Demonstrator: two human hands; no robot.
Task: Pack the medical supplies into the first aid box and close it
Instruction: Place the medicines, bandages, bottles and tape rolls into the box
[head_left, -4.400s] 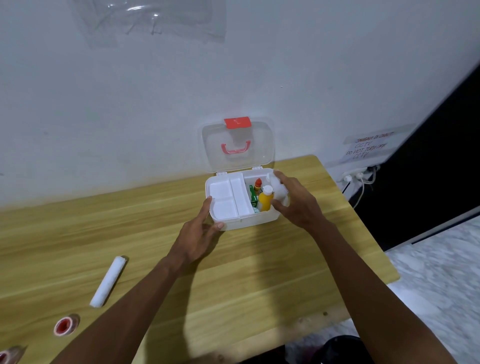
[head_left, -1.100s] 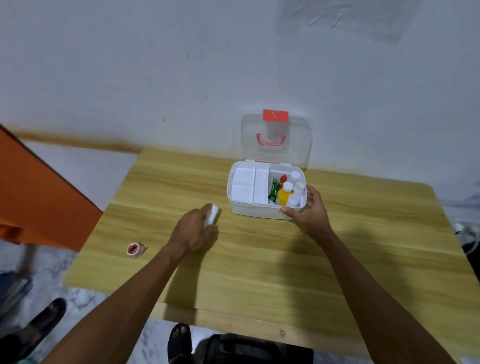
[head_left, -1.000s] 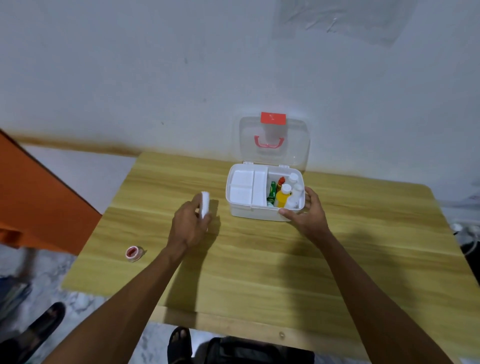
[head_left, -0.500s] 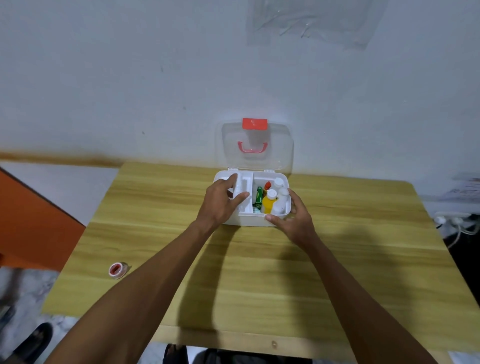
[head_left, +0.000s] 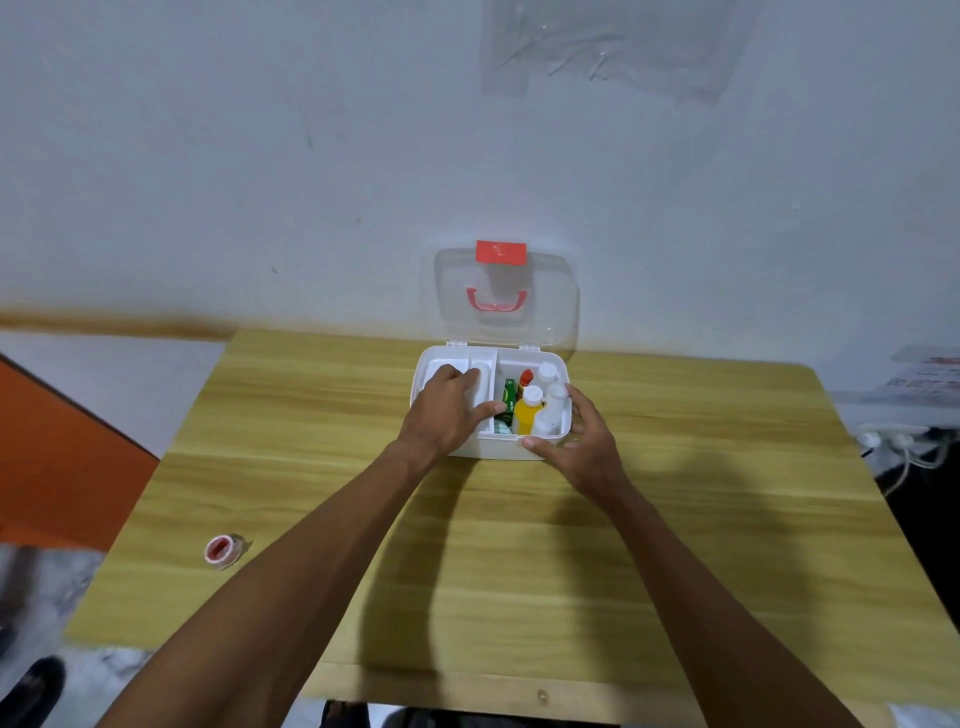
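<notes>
One white box stands open at the far edge of the table, its clear lid upright against the wall. The left hand lies palm down over the box's left tray, fingers bent into it; whether they grip anything cannot be told. The right hand grasps the box's right front corner, thumb on the front wall, fingers round the side. The right compartment holds a yellow bottle, two white bottles, a red-capped bottle and a green pack. A tape roll lies well apart, near the table's left front.
</notes>
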